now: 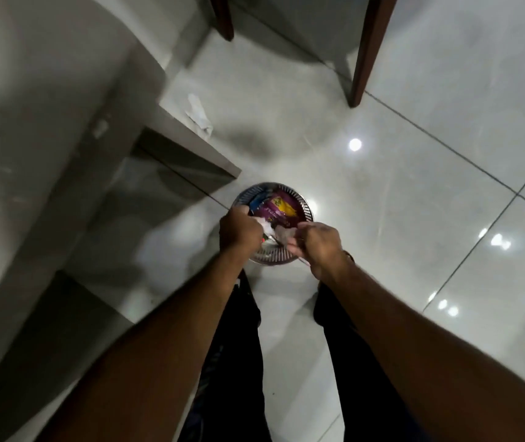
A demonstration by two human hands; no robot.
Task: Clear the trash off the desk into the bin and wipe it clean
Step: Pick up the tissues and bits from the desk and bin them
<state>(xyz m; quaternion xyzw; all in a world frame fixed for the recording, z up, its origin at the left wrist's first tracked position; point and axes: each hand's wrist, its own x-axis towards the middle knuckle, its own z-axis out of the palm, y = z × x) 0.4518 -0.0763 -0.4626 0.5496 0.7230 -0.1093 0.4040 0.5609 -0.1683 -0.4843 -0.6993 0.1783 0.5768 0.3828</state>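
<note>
A round metal slatted bin [299, 199] stands on the floor below me. Inside it lies a purple and yellow wrapper [278, 209] with a blue packet beside it. Both my hands hover over the bin's near rim. My left hand [239, 232] is closed around crumpled white paper [264, 225] and small trash. My right hand [317, 242] pinches a crumpled whitish scrap [285, 234] at its fingertips. A crumpled white tissue [200, 114] lies at the corner of the pale desk [63, 106] on the left.
Glossy white floor tiles [414, 193] spread to the right. Two dark wooden chair legs [365, 59] stand at the top. The desk's side panel [188, 148] ends close to the bin. My dark trouser legs [239, 346] are beneath my arms.
</note>
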